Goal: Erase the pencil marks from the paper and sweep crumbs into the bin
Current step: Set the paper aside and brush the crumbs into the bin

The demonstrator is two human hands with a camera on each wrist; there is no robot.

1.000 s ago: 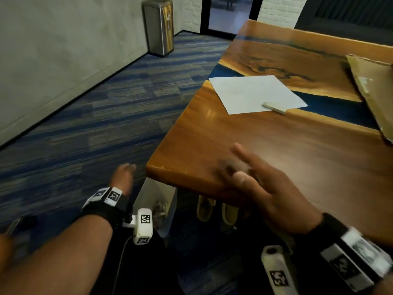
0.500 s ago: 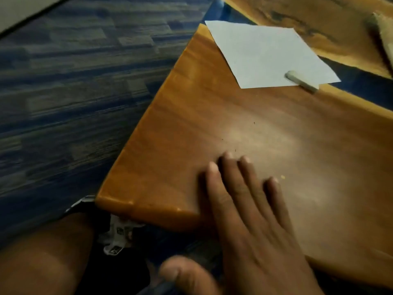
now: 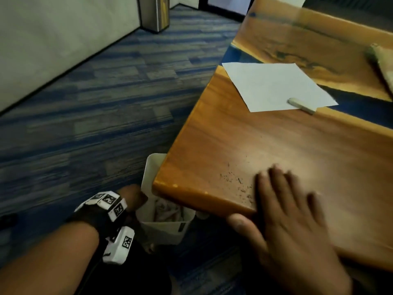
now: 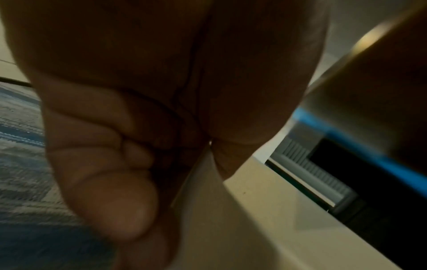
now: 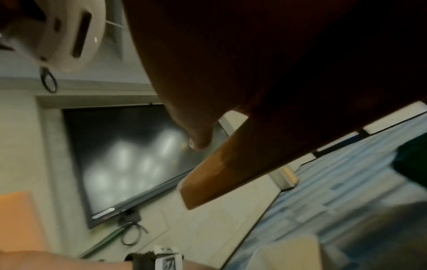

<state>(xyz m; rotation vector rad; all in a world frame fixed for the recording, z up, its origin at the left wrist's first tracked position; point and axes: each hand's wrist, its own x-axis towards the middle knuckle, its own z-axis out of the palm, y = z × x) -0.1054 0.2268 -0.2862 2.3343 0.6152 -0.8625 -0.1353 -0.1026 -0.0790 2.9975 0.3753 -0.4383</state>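
Dark eraser crumbs (image 3: pixel 236 180) lie scattered near the near-left corner of the wooden table (image 3: pixel 212 135). My right hand (image 3: pixel 285 209) lies flat on the table just right of them, fingers straight, thumb (image 3: pixel 240 223) hanging over the front edge. A white bin (image 3: pixel 165 227) with crumpled paper inside stands under that corner. My left hand (image 3: pixel 133 196) grips the bin's left rim; in the left wrist view its fingers (image 4: pixel 110 164) curl round the white wall (image 4: pixel 231 219). Farther back lies the white paper (image 3: pixel 274 86) with a pale eraser (image 3: pixel 302 105) on its near edge.
Blue striped carpet (image 3: pixel 95 103) covers the floor to the left. A steel bin (image 3: pixel 155 13) stands by the far wall. A piece of cardboard (image 3: pixel 385 62) rests on the table at the far right. In the right wrist view a dark wall screen (image 5: pixel 129 155) shows behind the table edge (image 5: pixel 219 180).
My left hand, free beside the bin a second ago, now holds its rim under the table corner. My right hand has laid flat, and crumbs now lie gathered by its fingers near the corner.
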